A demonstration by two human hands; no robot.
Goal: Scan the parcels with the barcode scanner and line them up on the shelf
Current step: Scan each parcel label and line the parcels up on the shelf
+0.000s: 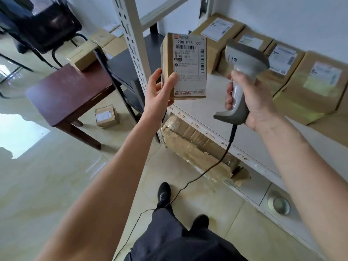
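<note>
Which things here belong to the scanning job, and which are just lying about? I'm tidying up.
Job: held parcel, barcode scanner, shelf, shelved parcels, left hand, right hand.
Lying about: wooden stool, black chair, tape roll.

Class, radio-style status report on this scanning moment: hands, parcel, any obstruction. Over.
Left hand holds parcel, label facing camera. Right hand grips barcode scanner beside it. Parcels already lined on shelf. Nothing between scanner and label.
</note>
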